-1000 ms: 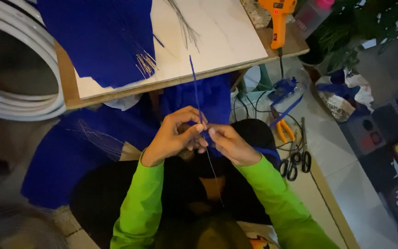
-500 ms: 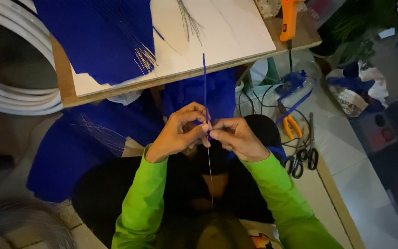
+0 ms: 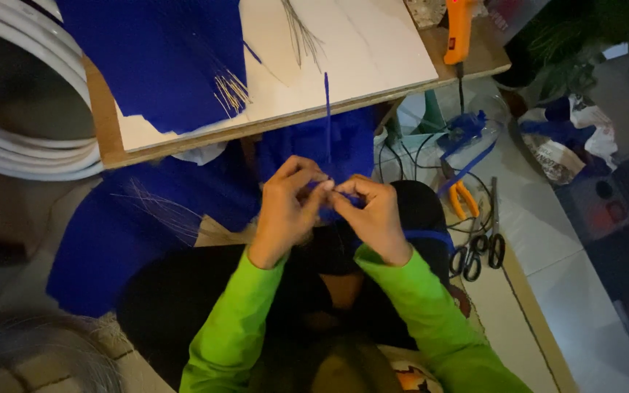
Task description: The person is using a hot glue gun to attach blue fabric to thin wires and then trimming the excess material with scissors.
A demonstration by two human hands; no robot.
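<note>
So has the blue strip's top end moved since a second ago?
Yes. The blue strip now stands upright, its tip overlapping the white board; earlier it leaned left, ending nearer the board's edge.

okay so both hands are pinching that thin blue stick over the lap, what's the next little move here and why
Probably keep winding the blue strip a little further up the thin blue stick. The left hand and right hand pinch it at one spot low down, fingertips touching, with blue material bunched between them, while the stick's long upper part rises bare above the fingers toward the low white table.
</note>
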